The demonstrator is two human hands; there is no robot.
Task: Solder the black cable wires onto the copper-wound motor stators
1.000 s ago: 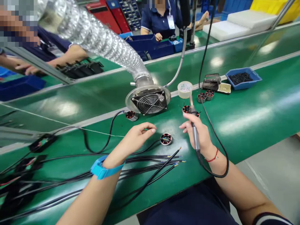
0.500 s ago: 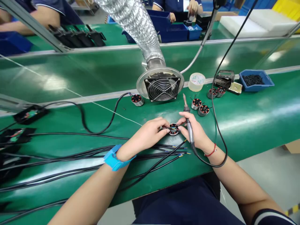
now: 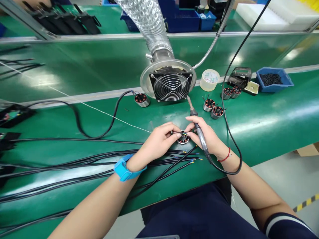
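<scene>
My left hand (image 3: 163,137), with a blue band at the wrist, is closed in a pinch on the end of a black cable (image 3: 176,132) whose thin coloured wires show. Under the fingertips sits a round motor part (image 3: 183,139) with a metal rim, partly hidden by both hands. My right hand (image 3: 205,132) is closed around a soldering iron (image 3: 200,134), its tip pointing up and away toward the fan. The right thumb and forefinger also come together at the wires over the motor part; exactly what they pinch is too small to tell.
A fume-extractor fan (image 3: 171,87) stands just beyond my hands. Several motor parts (image 3: 208,104) lie right of it, near a tape roll (image 3: 209,80) and a blue bin (image 3: 274,83). One wired motor part (image 3: 142,99) sits left. Several black cables (image 3: 94,165) cross the green bench. The iron's cord (image 3: 231,139) loops at right.
The view has tilted down slightly. The iron's tip has swung left toward the fan, and both hands have drawn closer together over the motor part, with the cable end raised slightly.
</scene>
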